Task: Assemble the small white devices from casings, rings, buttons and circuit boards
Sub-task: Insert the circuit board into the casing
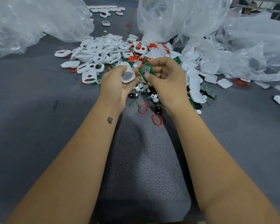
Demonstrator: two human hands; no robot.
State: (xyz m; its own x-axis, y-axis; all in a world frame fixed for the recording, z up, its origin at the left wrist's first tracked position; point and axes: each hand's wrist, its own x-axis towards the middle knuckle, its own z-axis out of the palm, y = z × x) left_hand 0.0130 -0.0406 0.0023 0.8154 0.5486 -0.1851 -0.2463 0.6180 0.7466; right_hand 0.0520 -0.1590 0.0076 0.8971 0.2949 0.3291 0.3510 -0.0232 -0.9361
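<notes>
Hands met above the grey table (39, 126). Left hand (118, 84) gripped a white casing (127, 73), its fingers curled round it. Right hand (166, 78) pinched a green board (146, 72) between thumb and fingers, just beside the casing. Beyond both hands lay the heap of casings (100, 52), and two red rings (142, 108) lay near the wrists. Plastic bags (31, 21) stood further behind.
</notes>
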